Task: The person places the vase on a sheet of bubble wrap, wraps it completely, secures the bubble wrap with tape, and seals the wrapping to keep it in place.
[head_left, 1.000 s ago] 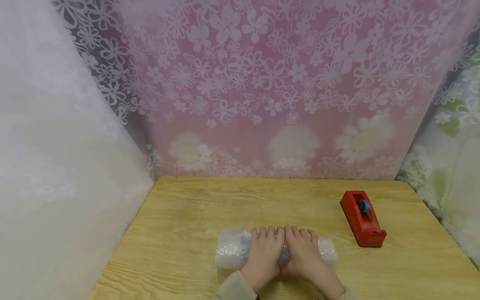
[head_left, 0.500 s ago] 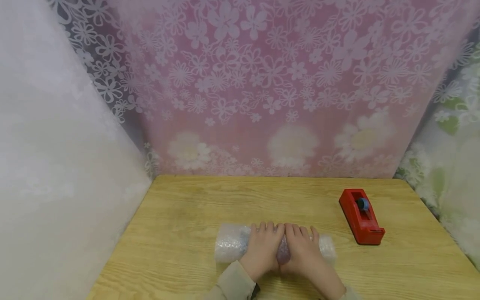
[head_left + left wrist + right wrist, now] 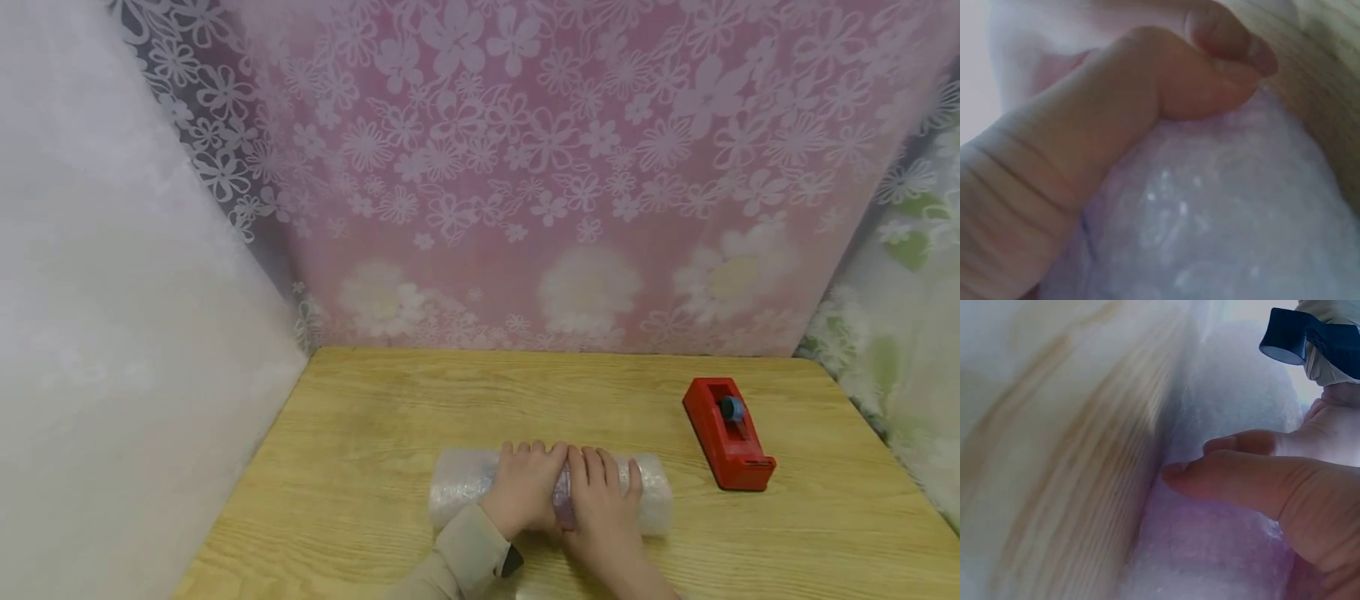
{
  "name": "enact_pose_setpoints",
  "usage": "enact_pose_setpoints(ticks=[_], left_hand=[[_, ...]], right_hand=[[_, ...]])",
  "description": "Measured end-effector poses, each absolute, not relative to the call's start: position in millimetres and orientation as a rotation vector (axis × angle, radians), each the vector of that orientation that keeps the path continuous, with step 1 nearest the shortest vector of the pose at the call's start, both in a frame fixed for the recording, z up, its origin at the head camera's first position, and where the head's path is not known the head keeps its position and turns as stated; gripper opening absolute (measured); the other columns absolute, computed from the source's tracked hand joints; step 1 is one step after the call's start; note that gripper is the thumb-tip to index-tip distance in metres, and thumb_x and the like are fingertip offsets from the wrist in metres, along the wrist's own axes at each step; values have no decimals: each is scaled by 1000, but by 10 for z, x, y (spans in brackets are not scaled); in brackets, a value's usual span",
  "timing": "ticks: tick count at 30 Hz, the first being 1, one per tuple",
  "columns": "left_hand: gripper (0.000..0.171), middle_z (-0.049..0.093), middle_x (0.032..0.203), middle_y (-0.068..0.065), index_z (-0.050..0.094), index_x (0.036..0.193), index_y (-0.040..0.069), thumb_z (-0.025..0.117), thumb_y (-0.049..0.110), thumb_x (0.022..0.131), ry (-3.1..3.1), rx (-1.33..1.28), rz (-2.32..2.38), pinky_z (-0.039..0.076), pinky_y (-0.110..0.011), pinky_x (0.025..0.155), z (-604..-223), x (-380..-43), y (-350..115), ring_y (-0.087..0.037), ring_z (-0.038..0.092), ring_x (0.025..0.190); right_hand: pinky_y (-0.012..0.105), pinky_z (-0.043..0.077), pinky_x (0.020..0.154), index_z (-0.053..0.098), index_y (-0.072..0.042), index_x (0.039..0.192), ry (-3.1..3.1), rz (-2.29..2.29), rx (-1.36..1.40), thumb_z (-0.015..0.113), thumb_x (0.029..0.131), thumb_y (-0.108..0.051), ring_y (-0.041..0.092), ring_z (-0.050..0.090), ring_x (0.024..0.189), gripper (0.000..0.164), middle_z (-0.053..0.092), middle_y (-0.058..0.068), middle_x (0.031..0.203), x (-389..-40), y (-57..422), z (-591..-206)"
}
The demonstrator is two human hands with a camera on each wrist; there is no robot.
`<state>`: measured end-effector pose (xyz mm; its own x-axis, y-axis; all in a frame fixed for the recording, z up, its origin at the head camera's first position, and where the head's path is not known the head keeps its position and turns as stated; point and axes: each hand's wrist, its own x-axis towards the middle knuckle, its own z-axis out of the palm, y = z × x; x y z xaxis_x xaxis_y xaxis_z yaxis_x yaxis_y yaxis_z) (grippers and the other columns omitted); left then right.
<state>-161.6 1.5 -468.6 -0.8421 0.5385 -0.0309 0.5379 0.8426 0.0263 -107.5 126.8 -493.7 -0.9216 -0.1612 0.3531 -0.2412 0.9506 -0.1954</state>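
A roll of clear bubble wrap (image 3: pixel 459 483) lies crosswise near the front of the table, with something purple showing through its middle. My left hand (image 3: pixel 525 487) grips the roll left of centre, fingers over the far side. In the left wrist view its thumb (image 3: pixel 1122 106) lies along the bubble wrap (image 3: pixel 1222 206). Just to the right, my right hand (image 3: pixel 603 508) also holds the roll, its little finger spread from the others. The right wrist view has the right thumb (image 3: pixel 1229 481) bent against the wrap (image 3: pixel 1210 544). What is wrapped inside cannot be made out.
A red tape dispenser (image 3: pixel 727 433) with a small blue tape roll stands at the right on the wood-grain table (image 3: pixel 360 408). Flowered pink cloth (image 3: pixel 480 208) hangs behind the table, with pale cloth (image 3: pixel 150 333) along the left side.
My right hand has shifted slightly towards me and its fingers have spread, showing more of the roll's right end. My left hand stays on the roll, its fingertips further over the far side.
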Motion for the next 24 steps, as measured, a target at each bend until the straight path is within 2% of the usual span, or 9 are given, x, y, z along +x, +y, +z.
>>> enact_pose_setpoints(ticks=[6, 14, 20, 24], left_hand=[[92, 64, 104, 1, 53, 127, 25, 93, 57, 50, 2869, 890, 58, 46, -44, 84, -4593, -1642, 8, -21, 62, 93], [90, 65, 104, 0, 53, 123, 21, 95, 49, 48, 2816, 895, 58, 46, -45, 87, -4530, -1660, 17, -24, 63, 93], [101, 61, 116, 1, 49, 131, 17, 91, 60, 50, 2899, 922, -110, 46, -43, 86, -4576, -1599, 61, -20, 60, 99], [101, 59, 111, 1, 50, 130, 15, 88, 66, 51, 3018, 954, -248, 44, -38, 80, -4633, -1506, 86, -17, 58, 92]], right_hand=[[72, 13, 101, 50, 1, 132, -2784, 385, 283, 92, 55, -43, 42, 42, 122, 98, 52, 21, 126, -1070, 1281, -4926], [71, 16, 101, 52, -1, 130, -2786, 425, 304, 92, 51, -42, 40, 47, 116, 98, 56, 17, 119, -1093, 1321, -4922], [71, 19, 99, 55, -4, 125, -2789, 416, 330, 94, 45, -46, 39, 50, 110, 99, 59, 14, 114, -1152, 1363, -4897], [71, 19, 99, 56, -4, 124, -2800, 422, 352, 93, 48, -48, 40, 51, 108, 96, 60, 16, 114, -1174, 1378, -4888]])
